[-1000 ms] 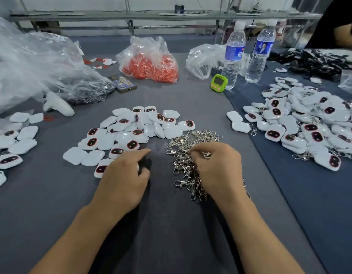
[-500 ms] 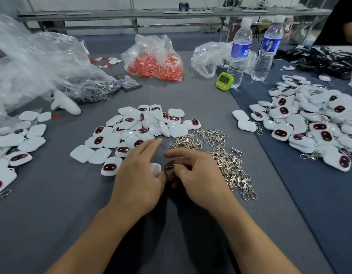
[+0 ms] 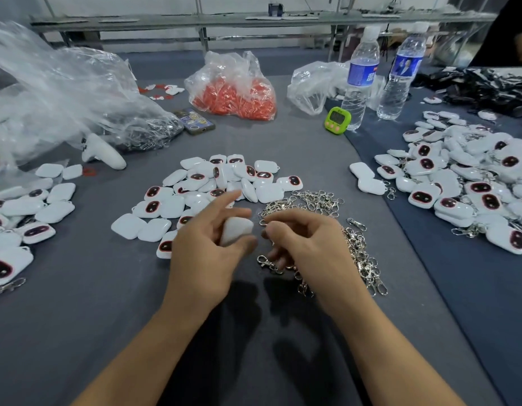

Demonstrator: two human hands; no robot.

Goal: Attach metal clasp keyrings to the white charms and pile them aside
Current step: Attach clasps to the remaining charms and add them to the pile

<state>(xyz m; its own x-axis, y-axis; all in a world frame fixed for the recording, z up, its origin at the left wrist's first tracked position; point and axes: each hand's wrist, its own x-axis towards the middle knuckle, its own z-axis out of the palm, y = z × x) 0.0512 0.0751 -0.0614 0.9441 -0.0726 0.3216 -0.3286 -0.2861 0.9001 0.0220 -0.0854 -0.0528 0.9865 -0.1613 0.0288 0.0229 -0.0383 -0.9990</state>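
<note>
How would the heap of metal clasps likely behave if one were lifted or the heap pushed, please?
The clasps lie tangled, so lifting one would probably drag neighbours along. Pushed, the loose heap would likely spread rather than slide whole. Small and shiny, they may slip when pinched.

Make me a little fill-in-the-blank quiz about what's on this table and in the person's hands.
1. The left hand holds a charm whose colour is ____.
2. The heap of metal clasps lies to the ____ of that charm.
3. The small timer is coloured ____.
4. The number of water bottles standing near it is ____.
Missing words: white; right; green; two.
</note>
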